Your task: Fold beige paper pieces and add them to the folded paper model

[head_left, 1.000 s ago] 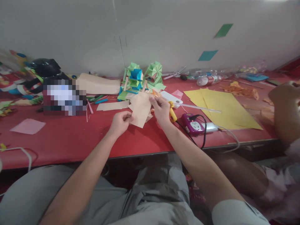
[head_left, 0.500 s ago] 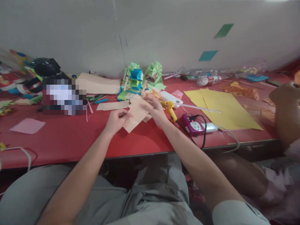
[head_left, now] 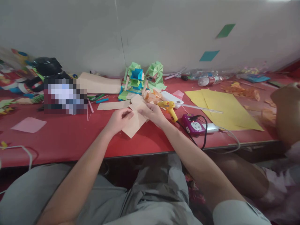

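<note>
Btwn L hand [head_left: 120, 120] & R hand [head_left: 153, 115], tan paper [head_left: 134, 125], ptly hidden.

Left grip [head_left: 119, 120], right grip [head_left: 154, 115] on tan paper [head_left: 133, 125]

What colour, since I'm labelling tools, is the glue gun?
The glue gun is mostly yellow; head view.

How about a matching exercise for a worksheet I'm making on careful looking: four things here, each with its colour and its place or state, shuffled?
Things
1. Glue gun
2. Socket block
3. Bottle
4. Sheet of paper at the left hand

Descriptions
A. Clear, lying on its side toward the wall
B. Tan, with fingers of both hands at it
C. Yellow, lying beside the right hand
D. Purple, with a black plug in its top

Right pairs: 1-C, 2-D, 3-A, 4-B
</note>
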Action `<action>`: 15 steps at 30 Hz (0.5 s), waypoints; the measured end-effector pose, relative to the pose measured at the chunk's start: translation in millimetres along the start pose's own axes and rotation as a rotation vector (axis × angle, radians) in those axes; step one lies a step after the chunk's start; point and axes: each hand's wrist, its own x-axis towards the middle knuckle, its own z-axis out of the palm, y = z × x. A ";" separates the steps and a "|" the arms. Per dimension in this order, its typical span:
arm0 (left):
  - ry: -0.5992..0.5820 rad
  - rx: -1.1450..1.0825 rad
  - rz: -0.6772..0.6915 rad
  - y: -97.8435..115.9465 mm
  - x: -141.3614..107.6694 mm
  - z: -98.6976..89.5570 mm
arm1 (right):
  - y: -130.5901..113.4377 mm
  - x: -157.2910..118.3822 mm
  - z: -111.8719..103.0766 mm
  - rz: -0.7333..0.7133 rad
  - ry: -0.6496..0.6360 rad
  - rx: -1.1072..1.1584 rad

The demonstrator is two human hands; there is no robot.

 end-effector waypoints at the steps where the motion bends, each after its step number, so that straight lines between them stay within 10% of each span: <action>1: -0.004 0.037 0.007 0.1 -0.5 0.6 | -0.4 0.3 -0.7 -0.005 -0.022 0.002; 15: -0.072 0.303 0.030 8.1 -2.2 -4.5 | -8.6 -3.3 -1.2 0.034 -0.119 -0.046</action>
